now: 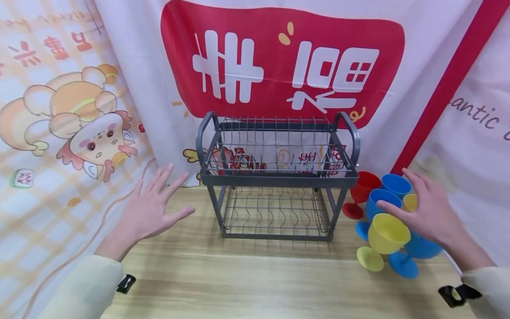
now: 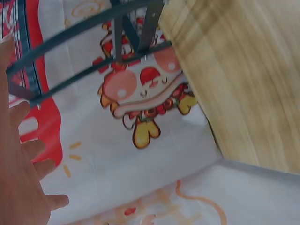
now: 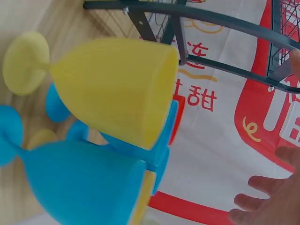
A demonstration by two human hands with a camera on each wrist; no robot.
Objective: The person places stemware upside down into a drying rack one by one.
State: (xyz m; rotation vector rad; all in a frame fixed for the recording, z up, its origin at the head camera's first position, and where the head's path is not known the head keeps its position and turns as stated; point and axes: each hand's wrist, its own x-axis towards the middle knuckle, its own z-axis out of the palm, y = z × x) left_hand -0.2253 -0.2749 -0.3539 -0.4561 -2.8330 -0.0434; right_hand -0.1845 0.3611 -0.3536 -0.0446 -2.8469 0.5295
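A grey two-tier wire dish rack [image 1: 277, 177] stands in the middle of the wooden table, both tiers bare. My left hand [image 1: 153, 208] hovers to its left with fingers spread, holding nothing. My right hand [image 1: 422, 208] is spread over a cluster of stemmed plastic goblets to the right of the rack. Its fingertips are at the rim of a blue goblet [image 1: 380, 201], just above the front yellow goblet [image 1: 385, 235]. A red goblet [image 1: 364, 188] stands nearest the rack. In the right wrist view the yellow goblet [image 3: 112, 89] and a blue goblet [image 3: 84, 187] fill the frame.
A printed cloth backdrop [image 1: 279, 57] hangs right behind the rack and curves round both sides. More blue goblets [image 1: 398, 184] and a second yellow one [image 1: 410, 201] crowd the right rear. Bare wooden table [image 1: 247, 279] lies in front of the rack.
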